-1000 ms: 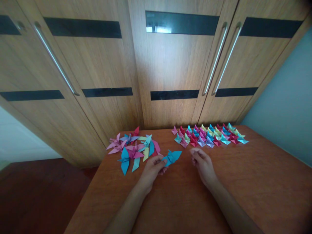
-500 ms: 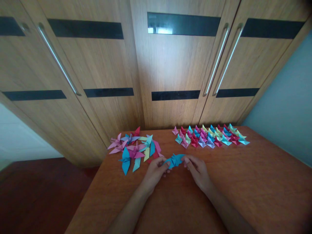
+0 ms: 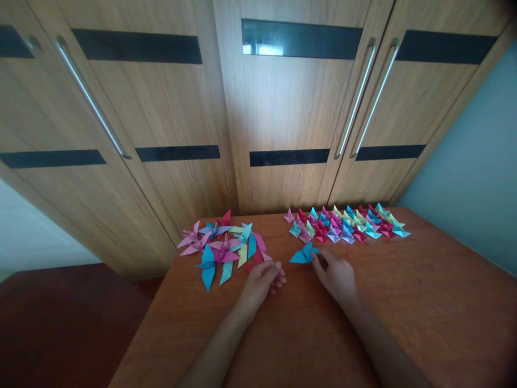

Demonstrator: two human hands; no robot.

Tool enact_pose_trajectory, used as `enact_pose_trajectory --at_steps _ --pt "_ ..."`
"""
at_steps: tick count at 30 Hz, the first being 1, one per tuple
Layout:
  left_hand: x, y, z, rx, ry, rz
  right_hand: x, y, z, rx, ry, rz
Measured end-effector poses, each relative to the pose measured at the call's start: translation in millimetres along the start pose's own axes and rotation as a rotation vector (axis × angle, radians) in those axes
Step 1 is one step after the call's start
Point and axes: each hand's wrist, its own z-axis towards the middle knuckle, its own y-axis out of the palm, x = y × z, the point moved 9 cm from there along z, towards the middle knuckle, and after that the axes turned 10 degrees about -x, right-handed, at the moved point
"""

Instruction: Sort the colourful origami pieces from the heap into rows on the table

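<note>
One blue origami crane is pinched at its right end by the right hand, toward the table's far edge; the left hand is held loosely half-open, empty.

I faced a wooden wardrobe with metal handles; before it stood a brown table, blue-grey wall right, dark red floor left.

In our right hand, we hold a blue folded-paper crane by one end; its broad pointed wing stretches out left of our fingertips, its creased middle peaking just beside them.
</note>
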Motion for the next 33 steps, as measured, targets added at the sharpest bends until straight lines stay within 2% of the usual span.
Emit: enact_pose_trajectory --at_steps 3,7,12,19,33 --pt "1 2.4 -1 -0.012 0.005 -0.005 13 -7 5 0.004 0.107 -0.209" --pt "4 6.3 -3 -0.031 0.020 0.004 7 -2 10 -0.023 0.118 -0.337" --pt "9 6.1 -5 -0.024 0.035 -0.008 -3 10 14 -0.084 0.128 -0.358" --pt "12 8.0 -6 -0.041 0.046 -0.023 -1 14 11 -0.139 0.150 -0.375" --pt "12 10.7 -6 -0.052 0.041 -0.006 -1 18 18 -0.142 0.173 -0.377"
